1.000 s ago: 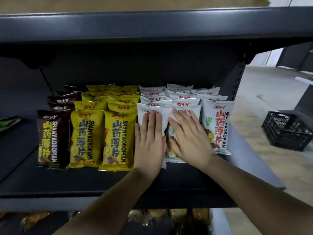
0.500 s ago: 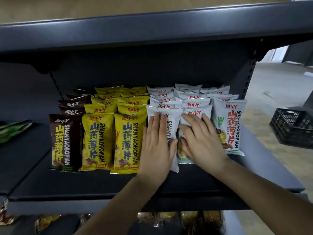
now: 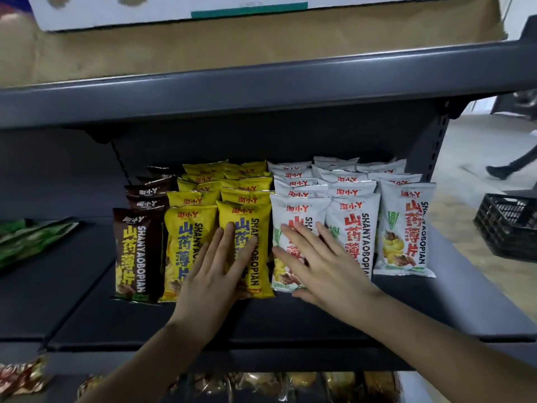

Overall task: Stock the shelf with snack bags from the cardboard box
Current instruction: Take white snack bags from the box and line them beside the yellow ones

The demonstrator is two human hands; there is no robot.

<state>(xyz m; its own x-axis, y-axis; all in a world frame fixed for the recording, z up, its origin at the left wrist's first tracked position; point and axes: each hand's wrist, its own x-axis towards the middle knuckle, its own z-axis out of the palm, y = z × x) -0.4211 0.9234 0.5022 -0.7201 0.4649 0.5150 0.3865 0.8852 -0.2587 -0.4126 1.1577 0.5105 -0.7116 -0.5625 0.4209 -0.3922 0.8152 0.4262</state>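
Fingers: our left fingers (image 3: 229, 238) lie straight and flat on the front yellow bag (image 3: 257, 257). Our right fingers (image 3: 296, 242) are spread flat on the front white bag (image 3: 293, 212).
Hands: the left hand (image 3: 215, 271) and right hand (image 3: 322, 267) press the bags and carry nothing.
Snack bags: they stand in touching rows running front to back, with brown bags (image 3: 136, 248) on the left, then yellow, then white.
Shelf: the shelf (image 3: 290, 321) is bare in front of the rows and to the left of the brown ones.
Box: the cardboard box (image 3: 203, 50) sits on the board above, and we cannot see inside it.
Done: we judge this block filled and now being squared up.
Left: we think the bare stretch on the left may take more bags, if the box holds any.
Around: green bags (image 3: 29, 239) lie far left, and a black crate (image 3: 508, 225) stands on the floor to the right.
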